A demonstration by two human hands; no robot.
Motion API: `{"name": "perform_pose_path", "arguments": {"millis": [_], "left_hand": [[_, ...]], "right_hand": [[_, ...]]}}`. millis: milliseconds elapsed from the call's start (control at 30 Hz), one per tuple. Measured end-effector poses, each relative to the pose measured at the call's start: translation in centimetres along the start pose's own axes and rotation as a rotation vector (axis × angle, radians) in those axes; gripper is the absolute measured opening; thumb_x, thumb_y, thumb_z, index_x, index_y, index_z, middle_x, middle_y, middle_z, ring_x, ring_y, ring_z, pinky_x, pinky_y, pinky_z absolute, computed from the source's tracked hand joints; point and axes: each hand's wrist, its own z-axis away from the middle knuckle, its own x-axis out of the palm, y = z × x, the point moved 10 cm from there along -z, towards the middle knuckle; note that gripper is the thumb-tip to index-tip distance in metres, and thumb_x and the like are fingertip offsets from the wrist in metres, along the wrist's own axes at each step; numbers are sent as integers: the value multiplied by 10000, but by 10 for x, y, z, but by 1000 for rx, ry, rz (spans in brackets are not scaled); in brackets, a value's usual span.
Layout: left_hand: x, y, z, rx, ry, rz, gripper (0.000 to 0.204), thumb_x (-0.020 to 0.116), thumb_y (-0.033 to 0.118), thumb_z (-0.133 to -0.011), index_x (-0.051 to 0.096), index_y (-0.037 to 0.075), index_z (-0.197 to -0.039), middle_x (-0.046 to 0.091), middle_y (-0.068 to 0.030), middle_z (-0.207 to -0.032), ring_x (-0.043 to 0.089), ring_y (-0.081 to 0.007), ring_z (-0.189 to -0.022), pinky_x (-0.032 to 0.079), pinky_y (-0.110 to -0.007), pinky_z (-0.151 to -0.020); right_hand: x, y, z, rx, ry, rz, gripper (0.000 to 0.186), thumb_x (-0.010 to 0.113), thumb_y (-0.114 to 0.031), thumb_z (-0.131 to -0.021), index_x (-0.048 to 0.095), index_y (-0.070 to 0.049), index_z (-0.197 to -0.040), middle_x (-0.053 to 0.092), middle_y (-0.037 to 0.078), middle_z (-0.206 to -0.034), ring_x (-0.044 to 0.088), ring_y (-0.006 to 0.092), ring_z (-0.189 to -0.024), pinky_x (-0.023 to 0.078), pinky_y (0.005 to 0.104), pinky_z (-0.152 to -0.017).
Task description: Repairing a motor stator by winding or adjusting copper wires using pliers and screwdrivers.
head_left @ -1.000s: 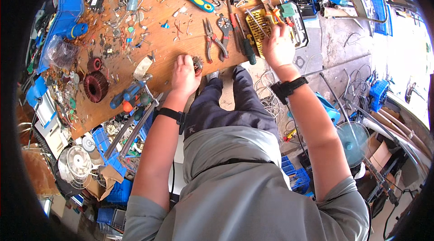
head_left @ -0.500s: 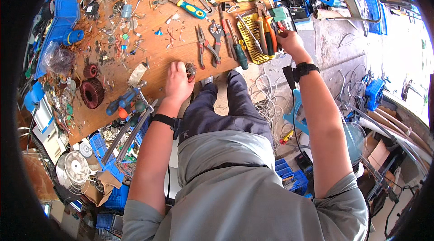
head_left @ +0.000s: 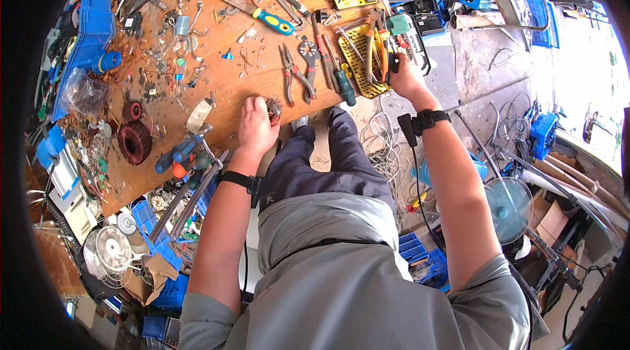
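Observation:
My left hand rests at the near edge of the wooden table, fingers curled round a small motor armature with copper-coloured windings. At the right side of the table, my right hand is closed beside the yellow perforated tray. Its fingertips are at something dark there, mostly hidden by the hand. Pliers with orange handles lie across the tray, just left of those fingers. Left of the tray are a green-handled screwdriver and red-handled pliers.
A handsaw with a green-yellow handle lies farther back. Two wound stators sit at the left among loose scraps. A blue bin stands at the far left edge. Cables lie on the floor, and a fan stands at my right.
My right hand has drawn slightly left and nearer to me along the tray's right side. My left hand stays at the table edge with the armature. The view has shifted slightly.

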Motion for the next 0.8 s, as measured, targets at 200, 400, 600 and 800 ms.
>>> {"name": "perform_pose_path", "arguments": {"millis": [200,400,600,800], "left_hand": [[5,-1,-2,0,-27,-12,444,760,130,-743,466,16,-1055,526,-234,-1107,535,-439,-1075,464,-506,-917],[4,-3,-2,13,-14,-20,474,762,136,-746,464,16,-1094,526,-230,-1122,541,-433,-1068,474,-499,-905],[4,-2,-2,13,-40,-26,471,759,147,-752,459,8,-1089,526,-226,-1125,544,-435,-1069,474,-497,-911],[3,0,-2,15,-30,-2,523,791,118,-711,456,-6,-1093,524,-253,-1128,530,-444,-1083,459,-484,-941]], "right_hand": [[-66,16,28,151,314,-56,513,632,-244,-812,530,47,-1223,593,315,-1124,576,481,-1104,472,507,-956],[-38,-73,126,-76,-236,-233,467,689,-240,-844,602,-56,-1265,710,196,-854,714,325,-837,542,398,-749],[31,-149,167,-174,-463,-299,397,626,-266,-869,628,-29,-1187,676,273,-990,667,399,-969,527,450,-851],[53,-180,167,-194,-466,-144,309,589,-214,-867,652,19,-1060,681,261,-893,662,421,-914,528,480,-823]]}}
